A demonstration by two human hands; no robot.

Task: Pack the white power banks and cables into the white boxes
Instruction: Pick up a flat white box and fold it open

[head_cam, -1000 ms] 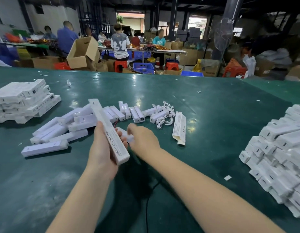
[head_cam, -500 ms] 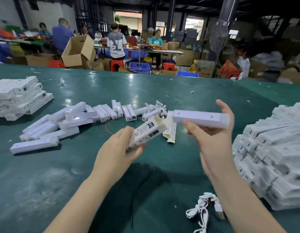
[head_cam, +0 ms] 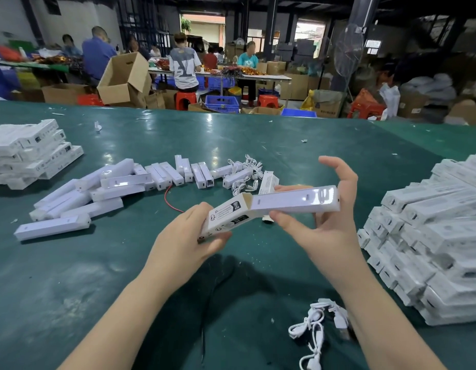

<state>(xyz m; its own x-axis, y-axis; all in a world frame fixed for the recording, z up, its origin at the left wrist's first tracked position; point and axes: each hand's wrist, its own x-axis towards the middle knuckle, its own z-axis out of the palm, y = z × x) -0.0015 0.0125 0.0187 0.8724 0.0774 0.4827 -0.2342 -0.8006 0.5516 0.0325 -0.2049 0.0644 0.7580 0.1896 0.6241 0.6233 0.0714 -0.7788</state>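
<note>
Between the hands, insertion is under way: left hand [head_cam: 186,241] grips the open white box [head_cam: 226,217], right hand [head_cam: 330,217] pinches the white power bank [head_cam: 295,200], its tip at the mouth. Recommended: align squarely, slide straight. Cable [head_cam: 315,327] lies near the right forearm on the green table [head_cam: 71,276], unpacked.

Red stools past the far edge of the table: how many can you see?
4: one red stool under the seated worker, one right of the blue crate, one farther right, one by the cartons. Others may be hidden.
</note>
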